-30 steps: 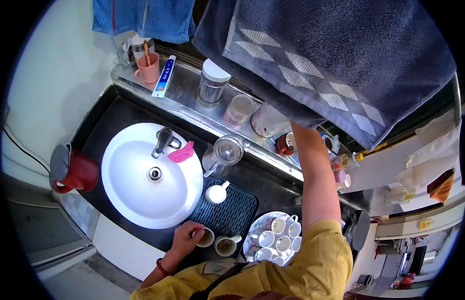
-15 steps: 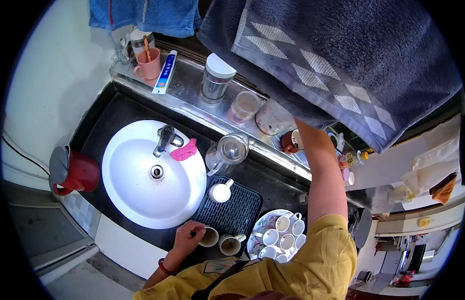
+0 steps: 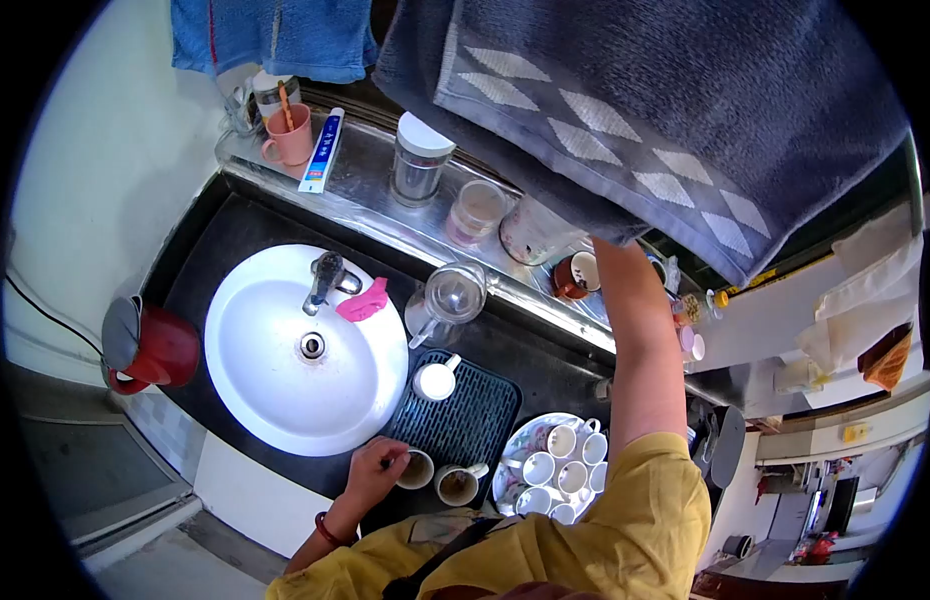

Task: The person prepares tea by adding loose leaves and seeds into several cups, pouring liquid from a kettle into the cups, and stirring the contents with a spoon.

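My left hand [image 3: 370, 474] is closed at the counter's front edge, with a small dark thing between its fingers that I cannot make out. Right beside it stands a white cup [image 3: 415, 469] with something brownish inside. Another cup [image 3: 457, 486] with dark contents is just to the right. My right forearm [image 3: 642, 345] stretches up to the metal shelf, and the hand is hidden behind a hanging dark grey towel [image 3: 675, 110]. Near that wrist sits a reddish-brown mug [image 3: 577, 276] with a pale inside, beside a patterned container [image 3: 533, 235].
A dark drain tray [image 3: 475, 400] bears a white mug [image 3: 437, 378]. Several white cups stand on a round plate [image 3: 504, 488]. Left are a sink [image 3: 275, 400], a pink cloth [image 3: 363, 300] and a red kettle [image 3: 165, 345]. A glass pitcher [image 3: 453, 295] stands below the shelf [image 3: 370, 190].
The whole view has shifted slightly, with the shelf items and towel appearing a little further left. My left hand stays beside the cup, and my right arm still reaches behind the towel.
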Motion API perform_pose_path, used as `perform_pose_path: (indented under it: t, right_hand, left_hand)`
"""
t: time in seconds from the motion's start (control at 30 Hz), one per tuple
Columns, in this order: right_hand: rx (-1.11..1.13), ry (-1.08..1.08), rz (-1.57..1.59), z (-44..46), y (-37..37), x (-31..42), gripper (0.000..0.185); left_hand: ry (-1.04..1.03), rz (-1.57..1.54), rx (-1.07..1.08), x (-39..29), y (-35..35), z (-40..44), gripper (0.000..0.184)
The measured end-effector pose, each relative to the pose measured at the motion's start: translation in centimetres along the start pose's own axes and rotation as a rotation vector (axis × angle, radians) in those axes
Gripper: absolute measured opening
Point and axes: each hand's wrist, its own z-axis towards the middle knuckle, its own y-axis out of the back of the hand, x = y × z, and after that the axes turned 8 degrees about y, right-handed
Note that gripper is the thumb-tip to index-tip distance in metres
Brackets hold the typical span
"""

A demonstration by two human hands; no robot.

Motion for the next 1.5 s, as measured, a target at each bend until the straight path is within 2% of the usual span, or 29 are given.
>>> perform_pose_path:
  t: [0.1, 0.17, 0.27, 0.4, 0.67, 0.73, 0.77, 0.83, 0.9, 1.03, 1.07, 1.2, 1.3, 1.5]
  right_hand:
    - [-0.021, -0.006, 0.153, -0.3, 0.2, -0.1, 0.022]
    - [-0.027, -0.013, 0.265, 0.0, 0.4, 0.0, 0.022]
    - [-0.037, -0.034, 0.408, -0.4, 0.7, -0.3, 0.022]
    - [-0.045, -0.061, 0.576, -0.6, 1.2, -0.5, 0.021]
    - [-0.004, -0.068, 0.854, -2.6, 3.4, -1.8, 0.021]
    - [0.041, -0.037, 0.819, -5.1, 4.9, -2.3, 0.021]
    - [-0.025, 0.018, 0.363, -8.2, 5.2, 0.6, 0.014]
    - [0.028, 0.09, 0.592, -12.0, 6.0, -0.9, 0.019]
    - [0.019, 0.05, 0.526, -17.1, 6.2, -2.3, 0.02]
    - [0.172, -0.229, 0.515, -28.4, 5.9, -4.8, 0.019]
    - [0.196, -0.219, 0.527, -30.9, 5.3, -6.4, 0.018]
    - [0.269, -0.421, 0.59, -39.8, 2.1, -10.8, 0.016]
    - [0.324, -0.497, 0.51, -44.0, -0.4, -13.3, 0.017]
    - [0.304, -0.476, 0.234, -46.7, -3.0, -14.2, 0.02]
  left_hand:
    - [0.08, 0.042, 0.099, 0.3, -0.2, -0.1, 0.012]
    - [-0.041, 0.025, 0.05, 0.4, -0.9, -0.1, 0.01]
    - [-0.076, 0.054, 0.092, 0.2, -1.4, -0.3, 0.011]
    - [-0.044, 0.058, 0.148, -0.8, -1.7, -0.9, 0.011]
    - [-0.096, 0.18, 0.129, -1.8, -2.1, -2.5, 0.012]
    - [-0.067, 0.182, 0.143, -1.4, -2.2, -2.7, 0.012]
    - [-0.05, 0.177, 0.143, -1.3, -2.4, -3.1, 0.012]
    - [-0.029, 0.161, 0.155, -2.3, -2.7, -3.6, 0.013]
    - [-0.028, 0.166, 0.187, -2.4, -3.3, -4.0, 0.013]
    - [-0.029, 0.186, 0.269, -2.5, -4.7, -4.6, 0.012]
    - [-0.034, 0.182, 0.303, -2.7, -5.1, -4.7, 0.012]
    - [-0.082, 0.202, 0.356, -3.0, -6.9, -5.3, 0.014]
    - [-0.117, 0.176, 0.391, -3.5, -8.3, -5.9, 0.014]
    - [-0.052, 0.181, 0.469, -3.7, -10.0, -7.6, 0.013]
